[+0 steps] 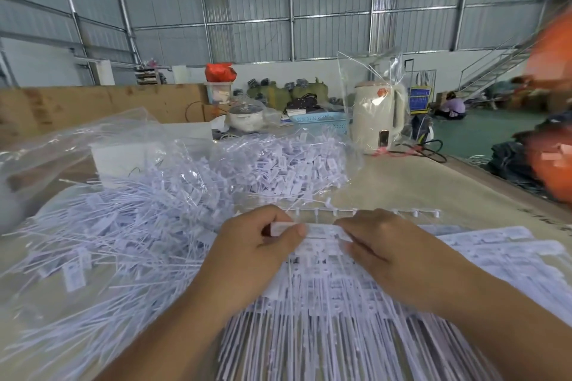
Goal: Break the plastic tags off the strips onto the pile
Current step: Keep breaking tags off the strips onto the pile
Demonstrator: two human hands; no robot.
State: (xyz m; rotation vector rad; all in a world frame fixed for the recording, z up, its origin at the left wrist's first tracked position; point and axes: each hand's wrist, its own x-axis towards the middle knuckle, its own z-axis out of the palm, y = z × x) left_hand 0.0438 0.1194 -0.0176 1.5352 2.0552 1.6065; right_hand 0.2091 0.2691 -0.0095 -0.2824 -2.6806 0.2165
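Strips [312,260] half hidden under left hand [257,254] and right hand [390,254], both pinching one tag [318,230]

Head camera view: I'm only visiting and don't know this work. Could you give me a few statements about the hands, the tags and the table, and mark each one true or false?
1. Both hands hold the same white strip of tags. True: the left hand and the right hand pinch the strip of tags from either side.
2. The pile of loose tags lies to the person's right. False: the pile of loose tags lies to the left and ahead.
3. A cream kettle stands at the far side of the table. True: the kettle stands there, a clear plastic bag over it.
4. The basket beside the kettle is red. False: the basket is light blue.
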